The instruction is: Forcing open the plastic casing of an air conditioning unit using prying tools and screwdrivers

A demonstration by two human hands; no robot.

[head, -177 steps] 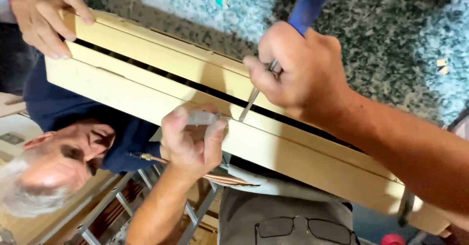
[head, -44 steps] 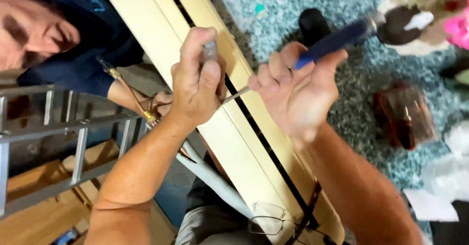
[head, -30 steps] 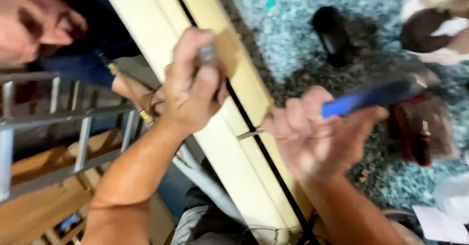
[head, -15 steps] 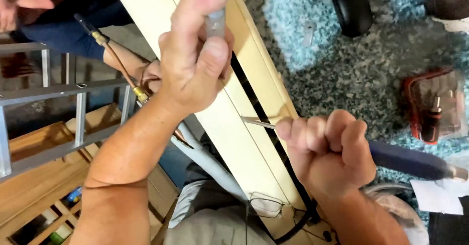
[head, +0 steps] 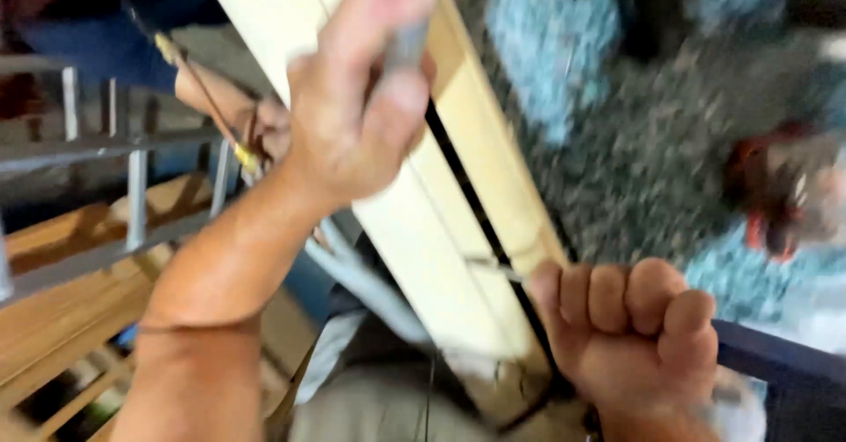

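The left hand (head: 357, 111) at upper centre is clamped on a small grey piece (head: 407, 44) against the pale wooden frame (head: 414, 230), while the right hand (head: 630, 327) at lower right is fisted around a blue-handled screwdriver (head: 775, 363) whose thin shaft meets the frame's dark slot (head: 480, 222).

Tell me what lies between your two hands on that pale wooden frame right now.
In the head view, between the left hand and the right hand runs the pale wooden frame with its dark slot; nothing else sits there.
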